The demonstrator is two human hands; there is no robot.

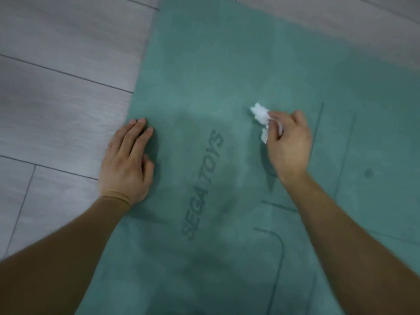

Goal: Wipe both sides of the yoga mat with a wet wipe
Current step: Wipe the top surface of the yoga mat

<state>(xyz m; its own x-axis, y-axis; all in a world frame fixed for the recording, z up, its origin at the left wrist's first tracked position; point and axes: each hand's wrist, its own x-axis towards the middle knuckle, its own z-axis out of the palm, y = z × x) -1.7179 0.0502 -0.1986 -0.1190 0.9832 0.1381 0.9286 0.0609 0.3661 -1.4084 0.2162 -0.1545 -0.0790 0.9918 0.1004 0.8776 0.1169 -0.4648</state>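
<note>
1. Fingers [276, 127] of the right hand [288, 144] are curled inward, pinching a crumpled white wet wipe [260, 114]. The wad juts out past the fingertips toward the far end, and a loose tail hangs below the knuckles. I judge the bunched grip gives a firm pad to press with, rather than a flat sheet that would drag.

2. The left hand [126, 162] lies flat, fingers straight and close together, holding nothing. Its palm straddles the left edge of the flat teal-green rubbery yoga mat [227, 64], fingertips on the mat, heel near the floor. Likely a brace: it pins the edge so the mat does not creep under the wiping strokes, and carries the person's weight as they lean over.

3. The mat is unrolled on pale grey wood-plank flooring [56, 76], printed side up; "SEGA TOYS" lettering [202, 185] and darker guide lines show between the arms.

4. Whether the wipe touches the mat or hovers just over it, I cannot tell; the frame is slightly blurred.

5. Judgement: the upper face is being wiped. Mottled, darker patches around the lettering may be damp. The underside is not yet turned up.
</note>
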